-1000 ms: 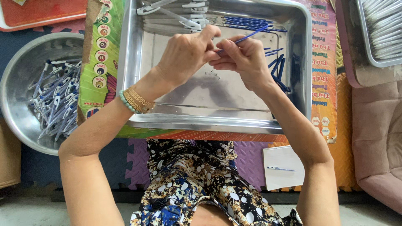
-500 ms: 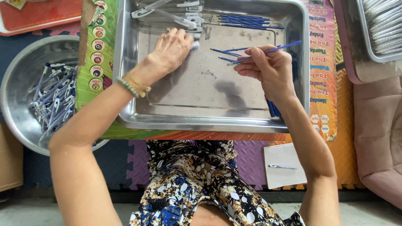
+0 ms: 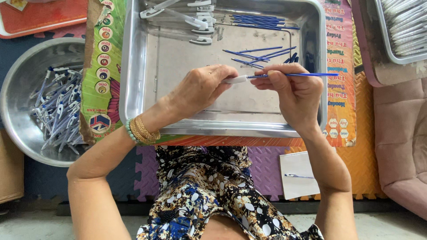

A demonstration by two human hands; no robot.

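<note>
Here the left hand (image 3: 200,89) pinches a white pen barrel (image 3: 235,79) while the right hand (image 3: 293,89) pinches a blue refill (image 3: 293,75), its tip at the barrel's mouth — both held over the steel tray (image 3: 133,66). The step looks like insertion; next it needs a straight push along the barrel. Half a second ago the hands were apart — the left reaching toward the white parts (image 3: 198,20).

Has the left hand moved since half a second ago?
Yes. The left hand came back from the tray's far edge toward its middle, meeting the right hand.
</note>
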